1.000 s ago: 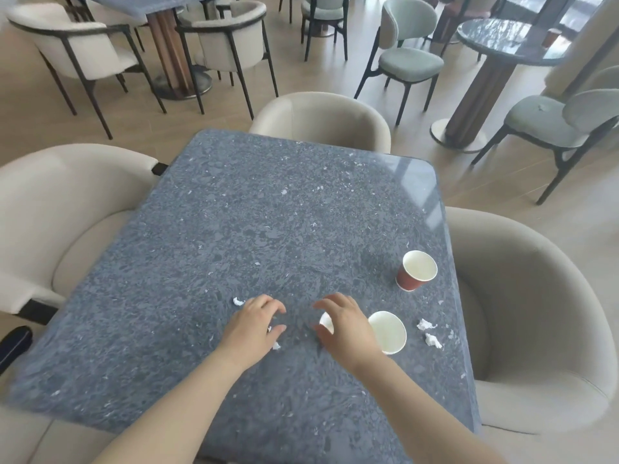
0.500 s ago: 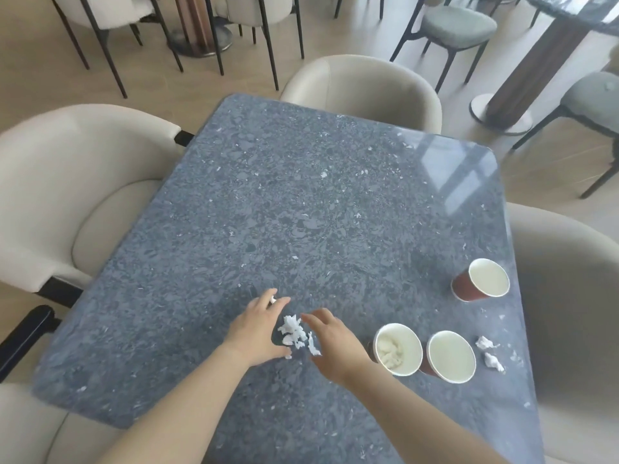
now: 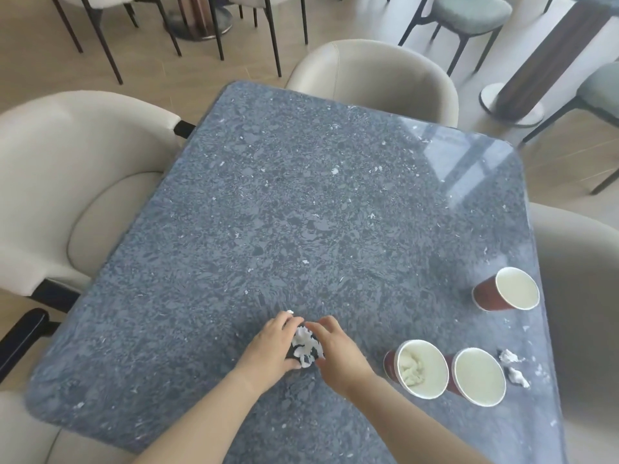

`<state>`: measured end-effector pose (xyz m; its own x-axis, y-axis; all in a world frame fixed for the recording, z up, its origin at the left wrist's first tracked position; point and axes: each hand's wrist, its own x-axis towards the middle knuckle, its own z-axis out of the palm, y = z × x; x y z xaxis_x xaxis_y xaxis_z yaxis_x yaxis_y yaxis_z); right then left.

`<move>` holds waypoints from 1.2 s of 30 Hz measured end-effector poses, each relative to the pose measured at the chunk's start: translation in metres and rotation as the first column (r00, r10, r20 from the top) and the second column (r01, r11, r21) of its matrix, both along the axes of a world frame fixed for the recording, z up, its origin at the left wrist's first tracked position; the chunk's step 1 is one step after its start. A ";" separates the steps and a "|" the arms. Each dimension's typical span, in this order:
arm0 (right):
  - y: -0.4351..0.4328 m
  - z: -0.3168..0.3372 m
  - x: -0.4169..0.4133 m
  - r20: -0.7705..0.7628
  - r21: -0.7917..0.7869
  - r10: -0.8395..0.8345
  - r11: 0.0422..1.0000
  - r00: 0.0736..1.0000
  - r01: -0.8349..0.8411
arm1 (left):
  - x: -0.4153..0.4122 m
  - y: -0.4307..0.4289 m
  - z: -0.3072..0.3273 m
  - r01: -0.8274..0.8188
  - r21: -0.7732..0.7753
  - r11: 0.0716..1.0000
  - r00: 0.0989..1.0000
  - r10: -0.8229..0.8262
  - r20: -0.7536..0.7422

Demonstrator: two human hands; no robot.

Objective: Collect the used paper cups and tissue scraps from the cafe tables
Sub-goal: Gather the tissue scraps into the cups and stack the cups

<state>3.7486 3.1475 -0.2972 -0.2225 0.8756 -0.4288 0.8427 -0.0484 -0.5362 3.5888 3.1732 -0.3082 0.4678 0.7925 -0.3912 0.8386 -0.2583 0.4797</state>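
Note:
A small heap of white tissue scraps [image 3: 305, 347] lies on the blue-grey stone table [image 3: 301, 202] near its front edge. My left hand [image 3: 271, 349] and my right hand [image 3: 338, 349] cup the heap from either side, fingers curved and touching it. Right of my hands stand two red paper cups side by side: one [image 3: 421, 369] with crumpled tissue inside, the other [image 3: 478, 377] empty. A third red cup [image 3: 507, 289] stands further back by the right edge. Two loose tissue scraps [image 3: 514, 365] lie right of the cups.
Cream armchairs surround the table: one at the left [image 3: 67, 182], one behind [image 3: 371, 78], one at the right [image 3: 579, 296]. Further back are black-legged chairs, a green-grey chair [image 3: 469, 11] and another table's pedestal [image 3: 522, 95] on the wood floor.
My hands have closed in from both sides and swept the scattered scraps into a tight heap between them. The view has tilted down and drawn closer to the table.

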 end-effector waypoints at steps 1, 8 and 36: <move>0.000 -0.001 -0.001 -0.009 -0.002 -0.013 1.000 1.000 0.013 | 0.002 -0.002 -0.001 -0.019 -0.006 1.000 1.000 0.019 0.019; -0.006 -0.002 -0.005 -0.036 -0.030 -0.107 0.994 0.994 0.106 | 0.011 -0.012 0.000 -0.139 -0.033 0.990 0.988 0.141 0.067; -0.081 0.092 0.127 -0.126 0.223 -0.464 0.848 0.877 0.481 | 0.144 -0.036 0.093 0.065 0.117 0.991 0.967 -0.092 0.237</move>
